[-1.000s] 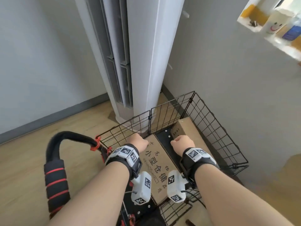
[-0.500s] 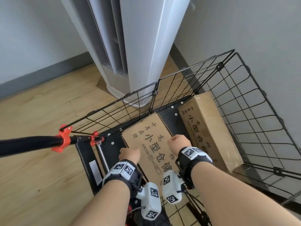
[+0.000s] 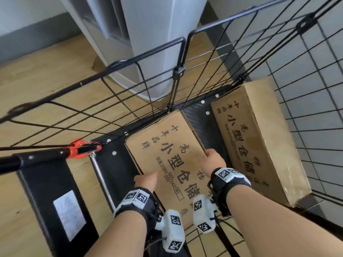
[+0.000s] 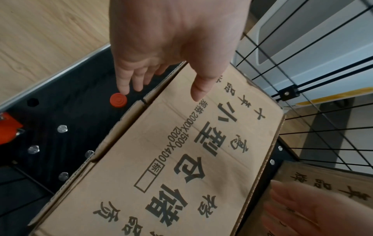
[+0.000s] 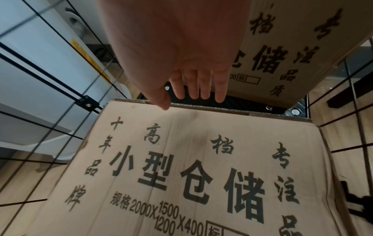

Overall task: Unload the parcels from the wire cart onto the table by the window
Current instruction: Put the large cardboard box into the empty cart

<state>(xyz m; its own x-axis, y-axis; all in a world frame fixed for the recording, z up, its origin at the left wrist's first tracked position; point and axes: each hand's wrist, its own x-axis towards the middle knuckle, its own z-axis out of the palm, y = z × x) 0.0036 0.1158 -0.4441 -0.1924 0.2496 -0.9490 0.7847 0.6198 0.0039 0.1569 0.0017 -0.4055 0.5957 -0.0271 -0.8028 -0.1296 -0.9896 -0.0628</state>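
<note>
Cardboard parcel now flanked lower by both hands.

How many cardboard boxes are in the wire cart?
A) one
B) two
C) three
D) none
B: one flat box lies under both hands in the cart, and a second box leans against its right side.
</note>
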